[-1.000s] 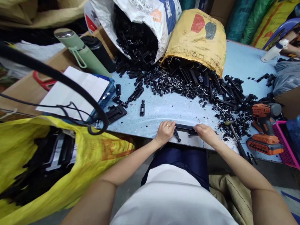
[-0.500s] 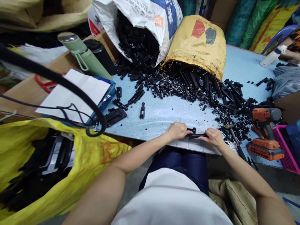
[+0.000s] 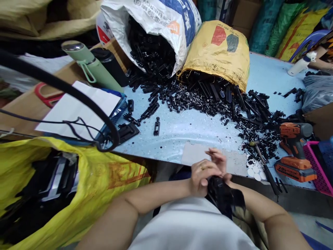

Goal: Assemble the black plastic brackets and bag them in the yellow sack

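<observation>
Close together just over the table's front edge, my left hand and my right hand are on one long black plastic part. It hangs tilted toward my lap, its lower end blurred by motion. The fingers of my left hand curl about its upper end. My right hand is closed around the same end, some of its fingers hidden behind the left. Under and beyond the hands lies a pale grey cardboard sheet on the blue tabletop.
Black parts and screws spill from a white sack and a yellow sack. To the right are a hammer, an orange cordless drill and a pink basket. At left, a yellow bag holds black parts.
Both hands have moved back from the tabletop toward my body and come together. The black part has swung from level between them to a tilted position over my lap.
</observation>
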### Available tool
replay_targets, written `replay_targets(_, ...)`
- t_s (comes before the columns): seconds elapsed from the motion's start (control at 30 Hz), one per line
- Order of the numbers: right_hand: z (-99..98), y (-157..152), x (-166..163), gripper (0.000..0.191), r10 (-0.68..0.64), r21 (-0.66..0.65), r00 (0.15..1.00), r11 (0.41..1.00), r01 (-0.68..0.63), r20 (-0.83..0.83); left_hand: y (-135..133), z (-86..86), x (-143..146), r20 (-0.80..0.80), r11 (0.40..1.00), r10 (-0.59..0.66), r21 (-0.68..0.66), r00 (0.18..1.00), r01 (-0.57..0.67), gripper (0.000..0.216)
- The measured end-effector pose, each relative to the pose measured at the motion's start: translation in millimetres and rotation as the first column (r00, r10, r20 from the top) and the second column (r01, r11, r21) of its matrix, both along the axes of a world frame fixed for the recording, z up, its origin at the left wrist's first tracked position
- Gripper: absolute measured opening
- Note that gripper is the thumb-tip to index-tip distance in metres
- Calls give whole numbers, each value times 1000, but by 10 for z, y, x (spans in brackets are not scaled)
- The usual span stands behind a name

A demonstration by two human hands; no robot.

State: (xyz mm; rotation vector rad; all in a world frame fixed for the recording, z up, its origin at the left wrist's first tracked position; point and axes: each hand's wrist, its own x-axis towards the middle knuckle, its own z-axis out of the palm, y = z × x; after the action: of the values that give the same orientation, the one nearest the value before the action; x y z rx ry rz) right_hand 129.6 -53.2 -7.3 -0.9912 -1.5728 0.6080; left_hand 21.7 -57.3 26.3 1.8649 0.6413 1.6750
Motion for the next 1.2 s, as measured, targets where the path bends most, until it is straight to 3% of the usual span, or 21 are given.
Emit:
replay_targets(0.07, -158, 195, -107, 67, -44, -12, 997, 999, 45, 67, 71, -170, 12, -82, 994, 81, 82, 993, -74, 63)
replay_targets(0.17, -218, 774, -2, 55, 46, 7, 955, 999, -50, 292, 377, -449, -57, -357, 960, 239, 226, 903, -165, 76)
replay_targets(0.23, -174, 1322, 198, 44, 37, -45, 851, 999, -15, 524, 713, -584, -118, -628, 959, 284, 178, 725, -221, 80)
replay_targets(0.3, -96, 1903, 417, 34, -79, -42, 726, 988, 148, 683, 1080, -644, -154, -827, 960, 211, 75, 521, -270, 75)
replay_targets(0.4, 28, 2620, 646, 34, -200, -9, 508, 926, 379, 838, 1477, -612, -155, -932, 936, 140, 14, 335, -353, 63)
replay_targets(0.5, 87, 3029, 718, 34, -212, 42, 305, 877, 479, 929, 1563, -532, -198, -916, 895, 241, 83, 321, -437, 54)
replay_targets(0.6, 92, 3213, 697, 34, -187, 60, 190, 847, 529, 964, 1472, -468, -415, -874, 788, 361, 100, 324, -608, 47)
replay_targets(0.67, 109, 3269, 668, 36, -175, 65, 157, 842, 535, 972, 1404, -431, -648, -878, 639, 396, 53, 269, -768, 43)
replay_targets(0.77, 180, 3250, 642, 35, -212, 96, 162, 842, 530, 964, 1331, -408, -1006, -932, 386, 322, -33, 168, -922, 38)
replay_targets(0.8, 206, 3200, 643, 35, -234, 100, 183, 834, 543, 955, 1311, -420, -1103, -949, 335, 277, -51, 150, -941, 36)
replay_targets(0.87, 244, 3010, 671, 37, -274, 83, 247, 807, 584, 929, 1272, -480, -1250, -967, 295, 210, -76, 142, -953, 31)
replay_targets(0.93, 257, 2695, 747, 40, -301, 67, 332, 823, 565, 894, 1232, -568, -1343, -957, 295, 244, -81, 157, -952, 23)
replay_targets(1.03, 300, 2078, 957, 40, -266, 104, 481, 936, 337, 836, 1160, -666, -1405, -806, 358, 537, -52, 251, -932, 15)
replay_targets(1.1, 415, 1680, 1129, 39, -166, 97, 537, 983, 155, 827, 1103, -662, -1388, -618, 453, 695, -21, 368, -891, 16)
replay_targets(1.13, 504, 1514, 1204, 37, -96, 63, 533, 995, 80, 841, 1072, -640, -1354, -549, 522, 709, -11, 442, -853, 16)
replay_targets(1.2, 710, 1272, 1286, 31, 72, -62, 463, 997, -36, 883, 1008, -577, -1222, -508, 681, 623, -21, 595, -732, 17)
